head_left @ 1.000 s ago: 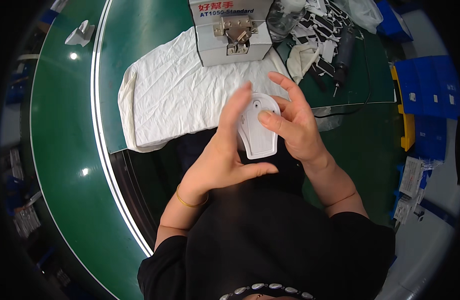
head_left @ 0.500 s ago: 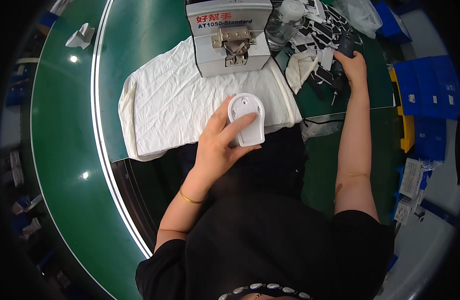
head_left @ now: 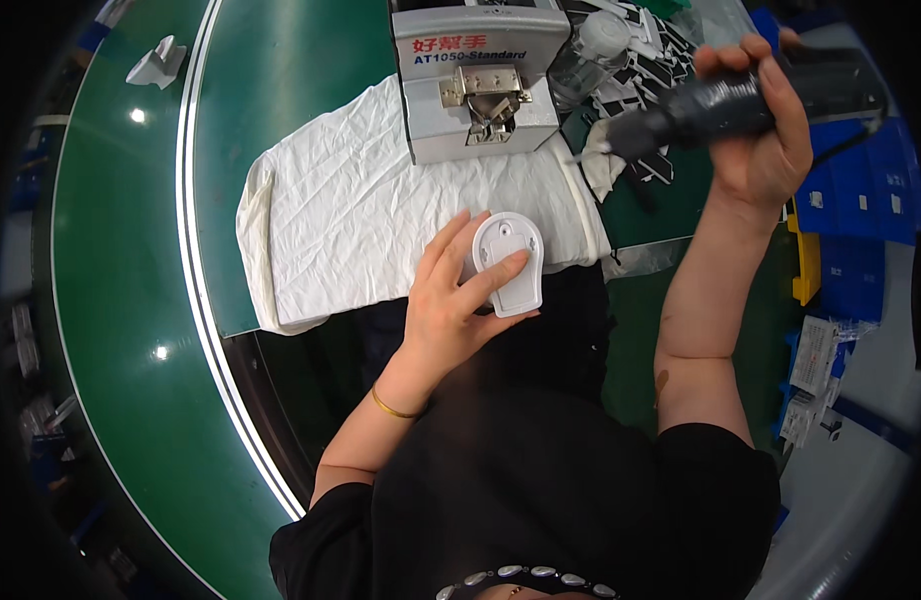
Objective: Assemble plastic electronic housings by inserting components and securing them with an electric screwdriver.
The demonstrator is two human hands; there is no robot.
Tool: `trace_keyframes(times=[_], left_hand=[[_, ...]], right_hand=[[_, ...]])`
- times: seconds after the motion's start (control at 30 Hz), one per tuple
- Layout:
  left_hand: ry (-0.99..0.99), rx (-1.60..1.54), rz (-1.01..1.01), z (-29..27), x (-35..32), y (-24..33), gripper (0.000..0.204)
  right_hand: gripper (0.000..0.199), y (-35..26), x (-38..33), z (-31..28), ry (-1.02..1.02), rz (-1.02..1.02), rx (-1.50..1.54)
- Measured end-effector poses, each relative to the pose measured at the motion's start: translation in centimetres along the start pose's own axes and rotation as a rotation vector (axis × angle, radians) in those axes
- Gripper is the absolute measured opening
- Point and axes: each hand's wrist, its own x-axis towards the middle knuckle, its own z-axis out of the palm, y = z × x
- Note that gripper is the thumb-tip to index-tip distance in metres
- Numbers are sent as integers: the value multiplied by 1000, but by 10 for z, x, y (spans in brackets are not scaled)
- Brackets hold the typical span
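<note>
White plastic part (head_left: 509,262), rounded at the top with a flat tab below, lies at the near edge of the crumpled white cloth (head_left: 351,230). I see my left hand (head_left: 451,300) resting on it, fingers spread loosely, thumb laid across its lower half and pressing it down. My right hand (head_left: 761,130) is raised off to the right, fist wrapped tight around a dark electric screwdriver (head_left: 721,100), tip aimed left and downward. Grey metal box device (head_left: 479,80) stands on the cloth's far edge, just beyond the part. Green curved table (head_left: 131,300) carries the cloth. Small white piece (head_left: 157,60) sits far left, well apart.
</note>
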Motion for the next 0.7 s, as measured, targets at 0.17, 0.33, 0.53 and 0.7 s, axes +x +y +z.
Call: trace_keyframes(times=[0.17,0.33,0.53,0.7], left_hand=[[9,-43,-50,-1,-9,-2,64],[21,-96,-80,-1,-9,0,64],[25,-65,-83,0,-12,-2,66],[27,-74,-59,3,-12,-4,66]], right_hand=[[39,57,21,119,119,-237,-439],[53,60,23,131,-101,-43,-579],[69,52,29,140,-170,-96,-863],[56,85,38,120,-189,-31,96]])
